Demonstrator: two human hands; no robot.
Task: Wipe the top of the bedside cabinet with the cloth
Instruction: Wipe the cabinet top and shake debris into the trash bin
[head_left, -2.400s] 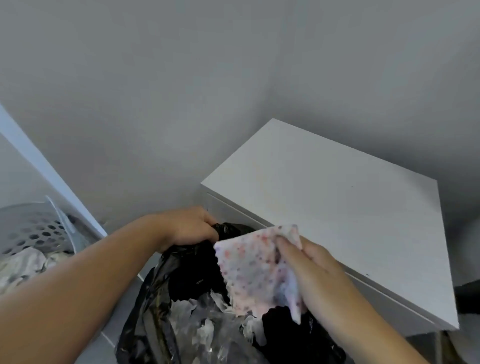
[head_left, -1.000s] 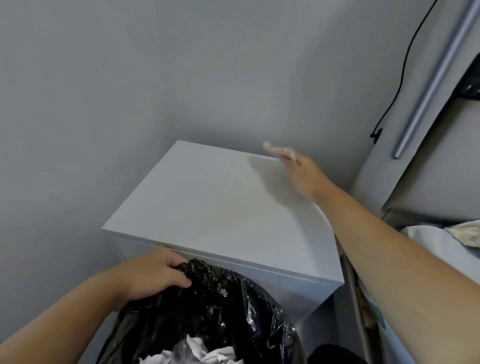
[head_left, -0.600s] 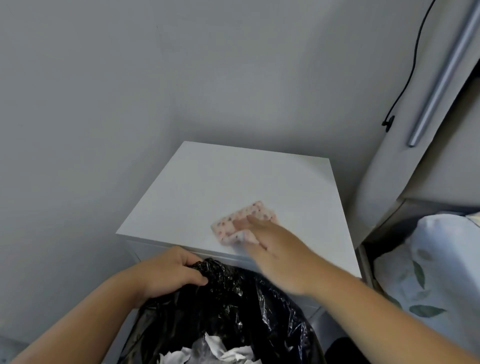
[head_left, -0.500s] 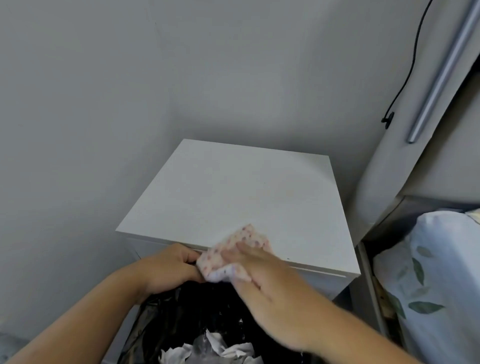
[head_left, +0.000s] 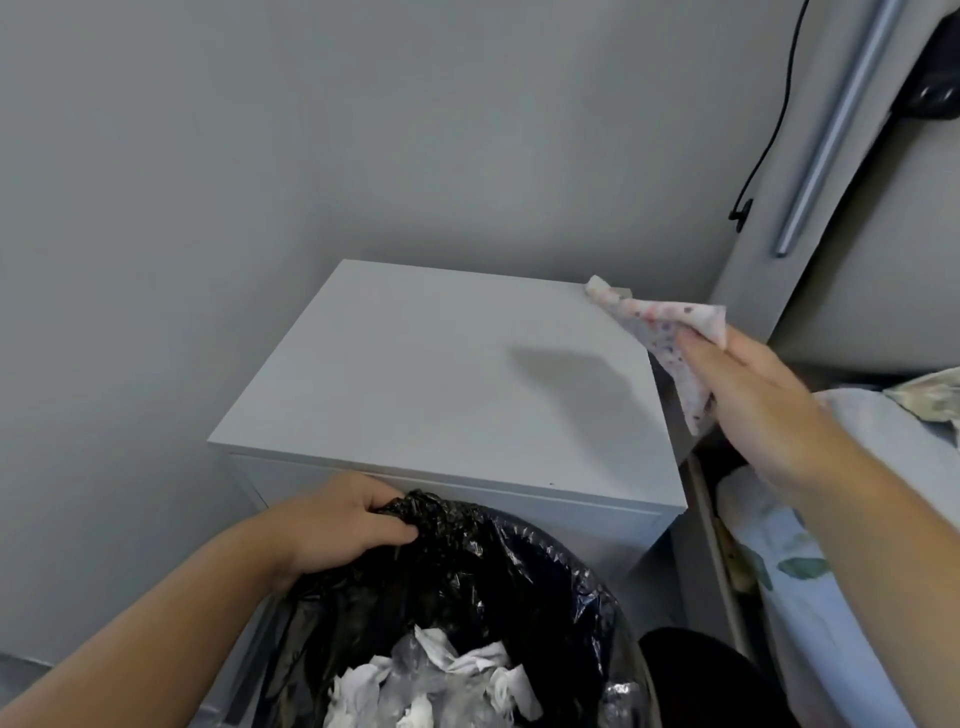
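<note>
The white bedside cabinet (head_left: 415, 374) stands against the grey wall, its flat top bare. My right hand (head_left: 753, 395) holds a white cloth with red and purple speckles (head_left: 660, 332) in the air at the cabinet's far right corner, one tip of the cloth over the back edge. The cloth casts a shadow on the top. My left hand (head_left: 343, 525) grips the rim of a black bin bag (head_left: 467, 571) just in front of the cabinet.
The bin bag holds crumpled white paper (head_left: 441, 680). A bed with leaf-patterned bedding (head_left: 841, 571) sits at the right, close to the cabinet's side. A grey metal bar (head_left: 831, 130) and a black cable (head_left: 769, 130) run down the wall at top right.
My right hand swept the cloth from the far edge to the cabinet's front edge over the bag, then lifted it back to the far right corner. The left hand stayed on the bag.
</note>
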